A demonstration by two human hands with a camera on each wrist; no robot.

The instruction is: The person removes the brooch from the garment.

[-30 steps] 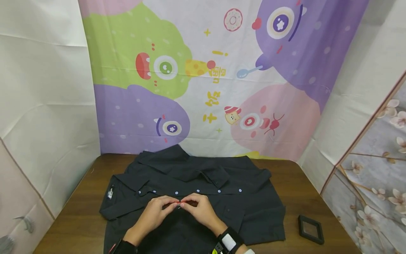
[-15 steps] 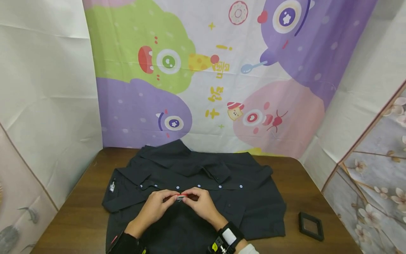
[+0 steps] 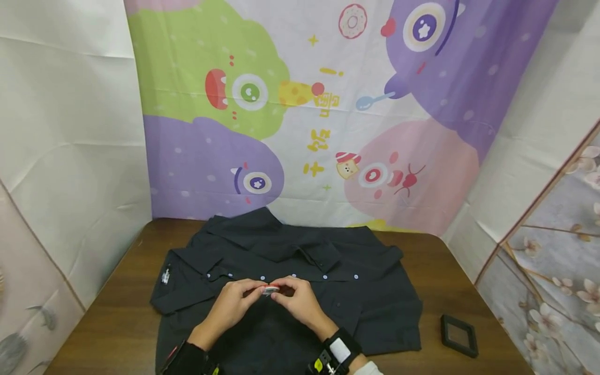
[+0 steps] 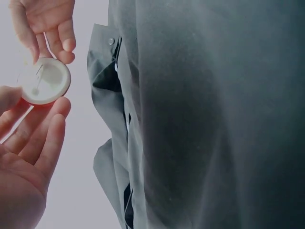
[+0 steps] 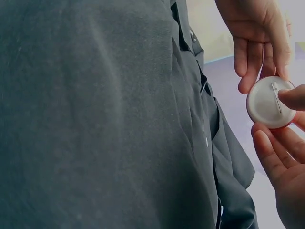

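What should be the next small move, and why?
If fastened, probably loosen the thin silver metal pin with the right hand: its thumb lies near the pin, while the left hand also holds the round white-backed badge above the black cloth shirt.

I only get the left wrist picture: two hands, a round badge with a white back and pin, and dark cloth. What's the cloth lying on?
Observer: The black fabric shirt lies spread on a brown wooden table.
Operator: Anything else on the table?
Observer: Yes, a square black frame, right of the shirt.
Operator: And where are the hands?
Observer: In the head view, the left hand and right hand hold the round white-backed badge just below a row of small pale buttons.
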